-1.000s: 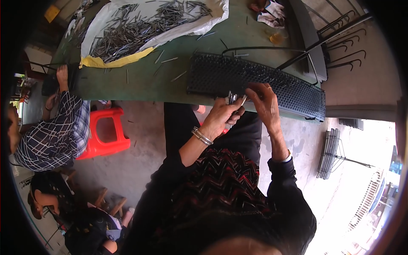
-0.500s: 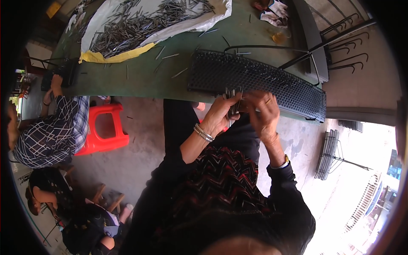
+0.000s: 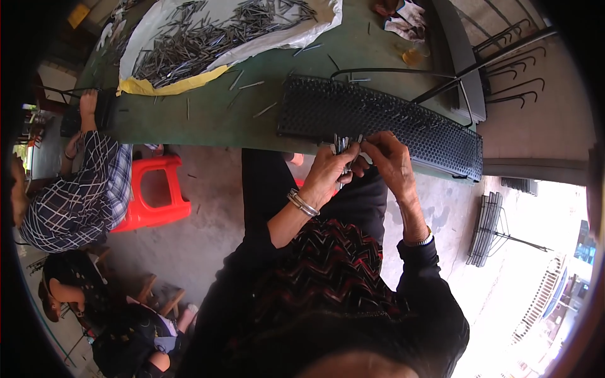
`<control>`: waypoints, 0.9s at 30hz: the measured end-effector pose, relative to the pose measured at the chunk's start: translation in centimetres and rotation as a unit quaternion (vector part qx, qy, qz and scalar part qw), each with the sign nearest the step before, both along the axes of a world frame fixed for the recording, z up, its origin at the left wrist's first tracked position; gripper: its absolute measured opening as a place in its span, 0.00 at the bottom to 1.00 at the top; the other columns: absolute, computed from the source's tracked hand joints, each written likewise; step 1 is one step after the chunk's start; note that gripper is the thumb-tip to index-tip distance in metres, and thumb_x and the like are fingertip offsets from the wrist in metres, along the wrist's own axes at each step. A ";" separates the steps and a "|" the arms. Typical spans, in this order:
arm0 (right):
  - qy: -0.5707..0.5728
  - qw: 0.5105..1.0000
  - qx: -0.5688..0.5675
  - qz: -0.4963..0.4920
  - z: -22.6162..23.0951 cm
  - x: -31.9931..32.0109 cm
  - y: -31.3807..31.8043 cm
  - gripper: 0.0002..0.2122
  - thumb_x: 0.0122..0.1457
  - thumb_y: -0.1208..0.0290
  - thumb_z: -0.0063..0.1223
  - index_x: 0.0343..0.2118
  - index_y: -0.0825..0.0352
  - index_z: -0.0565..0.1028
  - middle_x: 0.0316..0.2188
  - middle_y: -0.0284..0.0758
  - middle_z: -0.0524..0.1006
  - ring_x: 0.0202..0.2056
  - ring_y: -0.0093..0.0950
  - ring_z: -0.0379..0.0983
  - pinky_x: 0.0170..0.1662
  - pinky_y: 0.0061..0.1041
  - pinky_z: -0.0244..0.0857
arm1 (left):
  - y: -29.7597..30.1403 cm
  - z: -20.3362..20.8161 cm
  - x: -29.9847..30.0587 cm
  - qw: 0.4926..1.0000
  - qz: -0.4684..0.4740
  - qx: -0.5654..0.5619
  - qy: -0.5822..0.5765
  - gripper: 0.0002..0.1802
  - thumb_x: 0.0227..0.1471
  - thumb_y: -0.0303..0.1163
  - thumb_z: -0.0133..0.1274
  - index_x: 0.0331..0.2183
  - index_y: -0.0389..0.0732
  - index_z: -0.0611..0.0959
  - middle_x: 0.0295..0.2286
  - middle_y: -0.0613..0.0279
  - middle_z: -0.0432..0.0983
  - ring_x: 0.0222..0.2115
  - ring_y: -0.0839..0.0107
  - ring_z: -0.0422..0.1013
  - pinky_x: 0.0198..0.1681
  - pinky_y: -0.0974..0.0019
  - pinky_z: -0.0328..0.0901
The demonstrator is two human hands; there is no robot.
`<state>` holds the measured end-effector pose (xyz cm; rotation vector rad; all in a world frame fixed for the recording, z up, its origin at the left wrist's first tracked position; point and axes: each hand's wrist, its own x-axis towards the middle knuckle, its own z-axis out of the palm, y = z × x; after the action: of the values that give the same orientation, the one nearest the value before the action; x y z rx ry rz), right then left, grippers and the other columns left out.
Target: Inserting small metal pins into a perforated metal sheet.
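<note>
My left hand (image 3: 324, 171) is closed round a bundle of thin metal rods (image 3: 341, 145), whose ends stick up above the fingers. Close against the bundle, my right hand (image 3: 393, 165) has thumb and forefinger pinched together; whatever they grip is too small to make out. Just beyond both hands, a long black perforated metal rack (image 3: 365, 108) lies along the table's front edge. Short dark pieces stand in many of its far holes, while the holes nearer me look bare. A bent black wire handle (image 3: 394, 70) rises from the rack.
Loose rods pile up on a white sheet (image 3: 309, 39) on the green table (image 3: 170, 123). Gloves (image 3: 406, 25) and an amber cup (image 3: 413, 57) sit at the far right. A red stool (image 3: 179, 205) stands left, beside a co-worker in a checked top (image 3: 69, 195). Others sit lower left.
My right hand has come in from a blurred motion over the rack's edge to the bundle in my left hand, its fingers now pinched. The co-worker's hand at left has shifted slightly.
</note>
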<state>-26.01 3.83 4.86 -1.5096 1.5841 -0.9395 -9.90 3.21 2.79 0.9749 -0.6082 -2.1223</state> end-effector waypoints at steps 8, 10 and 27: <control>0.107 0.971 -0.168 -0.132 1.2 0.0 -2.2 0.03 0.57 0.76 0.50 0.32 0.70 0.70 0.24 0.35 0.76 0.25 0.21 0.71 0.31 0.21 0.65 | 0.4 -1.4 -0.4 0.998 0.031 0.052 0.011 0.15 0.57 0.42 0.50 0.35 0.39 0.78 0.27 0.59 0.79 0.24 0.75 0.73 0.20 0.74 0.56; 0.139 0.960 -0.200 -0.141 0.5 -0.4 -3.5 0.03 0.57 0.76 0.51 0.33 0.69 0.70 0.24 0.36 0.76 0.25 0.23 0.72 0.31 0.22 0.65 | 0.6 -2.5 -0.7 0.998 0.031 0.057 0.026 0.14 0.57 0.42 0.50 0.35 0.40 0.78 0.28 0.59 0.79 0.25 0.75 0.73 0.20 0.74 0.56; 0.299 0.927 -0.209 -0.090 -2.0 -0.1 -6.0 0.06 0.54 0.71 0.55 0.34 0.66 0.75 0.31 0.39 0.74 0.30 0.34 0.73 0.34 0.30 0.67 | 0.7 -2.9 -1.0 0.994 0.025 0.042 0.096 0.11 0.57 0.38 0.52 0.33 0.39 0.75 0.26 0.56 0.77 0.20 0.79 0.66 0.17 0.78 0.55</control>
<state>-26.15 -2.20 2.81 -2.1236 2.0669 -1.0231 -10.88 3.93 -0.12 0.8103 -0.3979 -2.1797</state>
